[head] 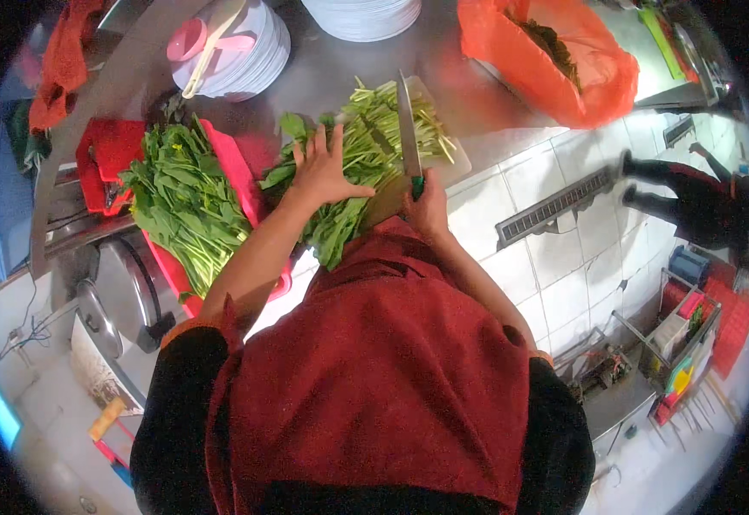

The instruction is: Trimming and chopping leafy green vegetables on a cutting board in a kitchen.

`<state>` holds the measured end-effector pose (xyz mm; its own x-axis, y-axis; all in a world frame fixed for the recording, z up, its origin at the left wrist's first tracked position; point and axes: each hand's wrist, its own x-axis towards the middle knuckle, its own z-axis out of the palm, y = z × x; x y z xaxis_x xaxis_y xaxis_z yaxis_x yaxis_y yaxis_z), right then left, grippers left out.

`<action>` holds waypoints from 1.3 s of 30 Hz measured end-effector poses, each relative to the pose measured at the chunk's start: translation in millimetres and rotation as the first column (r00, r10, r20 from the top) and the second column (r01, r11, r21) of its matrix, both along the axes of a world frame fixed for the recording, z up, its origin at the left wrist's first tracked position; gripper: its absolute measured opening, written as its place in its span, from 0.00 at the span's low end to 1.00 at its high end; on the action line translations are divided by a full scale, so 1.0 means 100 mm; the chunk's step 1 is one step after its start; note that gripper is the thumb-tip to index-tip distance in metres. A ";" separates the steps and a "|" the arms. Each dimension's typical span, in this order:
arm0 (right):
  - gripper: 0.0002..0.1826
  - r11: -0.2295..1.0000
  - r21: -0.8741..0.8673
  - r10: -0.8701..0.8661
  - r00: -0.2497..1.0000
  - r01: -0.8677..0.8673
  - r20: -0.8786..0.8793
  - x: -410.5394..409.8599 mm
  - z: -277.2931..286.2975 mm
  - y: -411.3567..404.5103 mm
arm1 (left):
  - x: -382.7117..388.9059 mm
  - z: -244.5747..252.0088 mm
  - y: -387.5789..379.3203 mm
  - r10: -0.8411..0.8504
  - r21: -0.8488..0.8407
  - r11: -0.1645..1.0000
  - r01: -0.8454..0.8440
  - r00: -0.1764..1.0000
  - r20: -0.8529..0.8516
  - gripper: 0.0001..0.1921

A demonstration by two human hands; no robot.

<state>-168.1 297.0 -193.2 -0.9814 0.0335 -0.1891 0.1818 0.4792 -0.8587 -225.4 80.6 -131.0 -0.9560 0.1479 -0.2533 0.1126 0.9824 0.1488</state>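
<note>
Leafy green vegetables with pale stems (pixel 374 138) lie across a cutting board (pixel 459 164) on a metal worktop. My left hand (pixel 324 168) rests on the leaves with its fingers spread. In my right hand (pixel 427 209) is the green handle of a kitchen knife (pixel 408 122); its long blade points away from me over the stems. To the left, a red plastic basket (pixel 229 164) holds more leafy greens (pixel 184 187), a few with small yellow flowers. My left forearm passes over the basket's near part.
Stacked white plates (pixel 271 58) stand at the back left, with pink dishes and a pale utensil on top. A second plate stack (pixel 364 19) is behind the board. An orange plastic bag (pixel 606 71) holds greens at the back right. Another person (pixel 690 193) stands at far right.
</note>
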 end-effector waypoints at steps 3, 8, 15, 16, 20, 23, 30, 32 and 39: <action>0.19 0.999 0.018 0.032 0.999 -0.032 0.006 0.02 -0.06 -0.07 | -0.01 -0.05 0.01 0.014 -0.033 0.999 -0.008 0.985 0.171 0.76; 0.17 0.999 0.039 0.038 0.983 -0.031 -0.178 0.04 -0.22 -0.22 | 0.04 0.06 0.13 0.027 -0.079 0.997 -0.010 0.976 0.214 0.76; 0.14 0.992 -0.002 0.127 0.988 -0.128 -0.088 -0.05 -0.11 -0.11 | 0.06 -0.07 0.09 0.032 -0.075 0.997 -0.017 0.977 0.209 0.74; 0.13 0.993 0.026 0.120 0.989 -0.118 -0.084 -0.04 -0.08 -0.04 | 0.05 -0.07 0.09 0.038 -0.082 0.996 -0.020 0.974 0.222 0.73; 0.12 0.969 0.179 0.164 0.986 -0.169 0.040 -0.05 0.27 0.13 | 0.03 -0.10 0.07 0.043 -0.105 0.994 -0.019 0.971 0.234 0.71; 0.15 0.914 0.287 0.251 0.955 -0.287 0.155 0.01 0.44 0.17 | 0.01 -0.06 0.03 0.032 -0.081 0.997 -0.011 0.965 0.260 0.68; 0.17 0.917 0.271 0.301 0.953 -0.293 0.010 0.14 0.47 0.01 | 0.00 -0.02 0.04 0.025 -0.082 0.997 -0.001 0.957 0.289 0.66; 0.17 0.927 0.256 0.296 0.954 -0.276 -0.042 0.14 0.57 -0.02 | -0.01 -0.03 0.06 0.054 -0.083 0.996 -0.029 0.945 0.323 0.67; 0.19 0.904 0.167 0.396 0.918 -0.392 0.012 0.38 0.75 -0.19 | 0.04 -0.12 0.08 0.076 -0.081 0.995 -0.061 0.976 0.206 0.72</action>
<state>-130.6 278.4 -118.2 -0.9246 -0.3285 -0.1927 -0.0686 0.6413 -0.7642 -221.7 88.4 -143.3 -0.8882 0.0575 -0.4559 0.0187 0.9958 0.0891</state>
